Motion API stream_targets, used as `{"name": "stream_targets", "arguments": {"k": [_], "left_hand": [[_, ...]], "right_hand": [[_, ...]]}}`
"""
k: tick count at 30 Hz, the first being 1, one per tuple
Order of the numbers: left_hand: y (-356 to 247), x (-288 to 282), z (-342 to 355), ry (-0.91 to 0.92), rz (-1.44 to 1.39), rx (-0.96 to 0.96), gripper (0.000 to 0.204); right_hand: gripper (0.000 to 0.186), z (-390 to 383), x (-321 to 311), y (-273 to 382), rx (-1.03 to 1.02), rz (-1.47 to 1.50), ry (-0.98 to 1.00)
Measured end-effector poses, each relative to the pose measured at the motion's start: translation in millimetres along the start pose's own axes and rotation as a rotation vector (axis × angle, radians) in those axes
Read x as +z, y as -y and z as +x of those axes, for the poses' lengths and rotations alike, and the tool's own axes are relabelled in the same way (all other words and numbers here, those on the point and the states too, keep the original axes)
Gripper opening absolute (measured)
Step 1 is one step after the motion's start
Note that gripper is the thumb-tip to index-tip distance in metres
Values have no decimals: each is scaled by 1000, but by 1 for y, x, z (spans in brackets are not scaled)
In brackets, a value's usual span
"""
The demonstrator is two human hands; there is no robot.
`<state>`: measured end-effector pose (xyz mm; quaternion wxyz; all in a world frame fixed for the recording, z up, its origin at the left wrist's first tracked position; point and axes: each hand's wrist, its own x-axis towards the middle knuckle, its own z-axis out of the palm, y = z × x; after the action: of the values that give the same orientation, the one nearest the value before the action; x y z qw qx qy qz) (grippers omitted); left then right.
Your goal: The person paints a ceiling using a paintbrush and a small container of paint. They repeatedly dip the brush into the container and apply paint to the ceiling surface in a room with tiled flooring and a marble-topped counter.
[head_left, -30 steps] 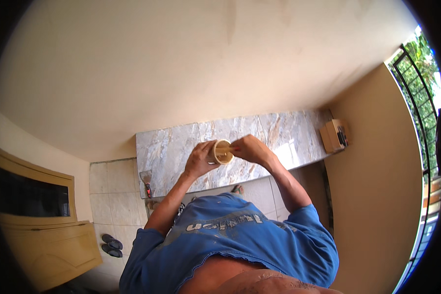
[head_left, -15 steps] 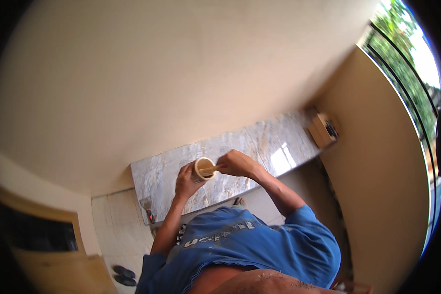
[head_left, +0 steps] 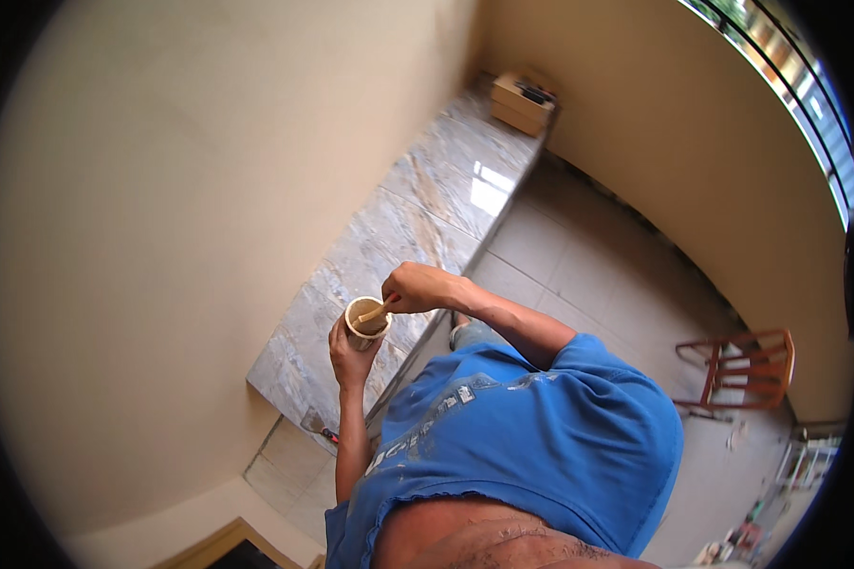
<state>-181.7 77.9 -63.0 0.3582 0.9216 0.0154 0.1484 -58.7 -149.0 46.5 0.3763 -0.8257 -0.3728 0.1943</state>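
Observation:
My left hand holds a small round cup from below, its rim pale and its inside dark. Pinched in my right hand is a short wooden stick whose tip dips into the cup. Both hands hover over the near end of a grey-brown marble counter. My blue shirt fills the lower middle of the view.
The counter runs along a beige wall, with a cardboard box at its far end. A small red-handled tool lies by the counter's near corner. A red-brown wooden chair stands on the tiled floor at right, below a barred window.
The view has swung, so the counter now runs diagonally and the floor and chair show. The cup stays in my left hand, my right hand at its rim with the stick.

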Motion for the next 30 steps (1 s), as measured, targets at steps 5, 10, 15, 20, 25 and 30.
{"name": "stream_targets", "arguments": {"k": [5,10,15,20,25,30], "left_hand": [[-26,44,1,158,-34,116,83],[-62,101,6,269,-58,163,86],[-119,165,-2,343,-90,190,89],[-195,239,-10,383,-148,282,86],[-300,337,-41,418,-189,382,84],[-390,435,-71,570,-245,470,83]], "right_hand": [[25,-61,-4,-40,150,48,-75],[26,-121,-30,-81,270,107,-141],[26,-195,-55,-128,320,118,-225],[27,-291,-106,-162,442,155,-247],[27,-429,-153,-211,529,218,-336],[25,-564,-168,-266,615,222,-473]]}}
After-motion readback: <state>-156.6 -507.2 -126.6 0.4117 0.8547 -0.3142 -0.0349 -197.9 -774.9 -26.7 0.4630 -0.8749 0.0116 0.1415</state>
